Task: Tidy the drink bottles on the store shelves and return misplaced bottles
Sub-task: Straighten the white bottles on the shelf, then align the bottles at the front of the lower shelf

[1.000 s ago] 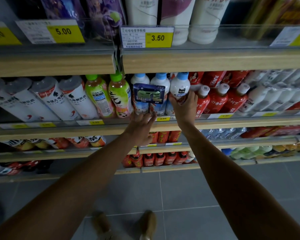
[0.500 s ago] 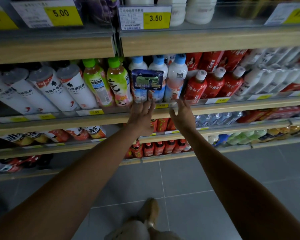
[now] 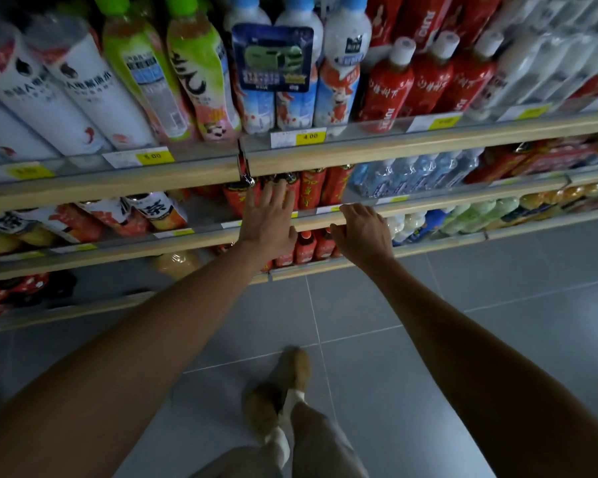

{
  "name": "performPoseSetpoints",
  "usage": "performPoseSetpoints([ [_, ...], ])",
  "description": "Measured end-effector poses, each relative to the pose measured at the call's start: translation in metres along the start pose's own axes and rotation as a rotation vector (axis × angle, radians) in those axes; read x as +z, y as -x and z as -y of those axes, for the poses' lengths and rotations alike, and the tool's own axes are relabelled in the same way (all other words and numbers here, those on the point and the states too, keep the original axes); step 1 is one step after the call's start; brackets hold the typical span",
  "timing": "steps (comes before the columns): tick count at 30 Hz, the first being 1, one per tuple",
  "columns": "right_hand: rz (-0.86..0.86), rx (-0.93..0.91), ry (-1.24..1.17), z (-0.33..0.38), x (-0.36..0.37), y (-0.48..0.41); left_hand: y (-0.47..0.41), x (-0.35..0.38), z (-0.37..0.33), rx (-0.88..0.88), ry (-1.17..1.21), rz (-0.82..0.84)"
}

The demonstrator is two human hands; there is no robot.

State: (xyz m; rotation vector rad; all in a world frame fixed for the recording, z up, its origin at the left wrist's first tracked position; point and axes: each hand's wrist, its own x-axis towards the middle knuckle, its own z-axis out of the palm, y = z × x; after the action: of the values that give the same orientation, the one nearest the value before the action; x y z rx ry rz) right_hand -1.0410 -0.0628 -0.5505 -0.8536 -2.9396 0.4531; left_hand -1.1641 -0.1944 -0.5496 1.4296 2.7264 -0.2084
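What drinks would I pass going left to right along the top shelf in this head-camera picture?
First white bottles with black lettering → green-capped bottles → blue-capped bottles → red bottles with white caps → pale white bottles.

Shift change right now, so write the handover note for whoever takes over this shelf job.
Left hand: open, fingers spread in front of the red drinks on the lower shelf, holding nothing.
Right hand: loosely curled at that shelf's rail, empty.
Done: blue-capped bottles stand in their row above the 4.00 tag.
Left: probably straighten the red drinks; no misplaced bottle in hand.
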Motion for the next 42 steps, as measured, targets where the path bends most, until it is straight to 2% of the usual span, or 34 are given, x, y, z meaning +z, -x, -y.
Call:
performPoseSetpoints([
  [6,0.009,0.035,0.030,-0.019,0.008,0.016,0.009,0.017,-0.028,0.012,0.018,0.065],
  [15,0.039,-0.041,0.016,-0.074,0.039,-0.006,-0.018,0.056,-0.066,-0.025,0.013,0.084],
  [21,0.076,-0.112,-0.001,-0.118,0.062,-0.022,-0.046,0.086,-0.103,-0.116,0.038,0.092],
  [26,0.087,-0.108,0.015,-0.153,0.062,-0.030,-0.064,0.096,-0.136,-0.113,0.055,0.091],
  [42,0.024,0.071,0.082,-0.311,0.002,0.028,-0.099,0.064,-0.295,0.132,0.028,0.057],
])
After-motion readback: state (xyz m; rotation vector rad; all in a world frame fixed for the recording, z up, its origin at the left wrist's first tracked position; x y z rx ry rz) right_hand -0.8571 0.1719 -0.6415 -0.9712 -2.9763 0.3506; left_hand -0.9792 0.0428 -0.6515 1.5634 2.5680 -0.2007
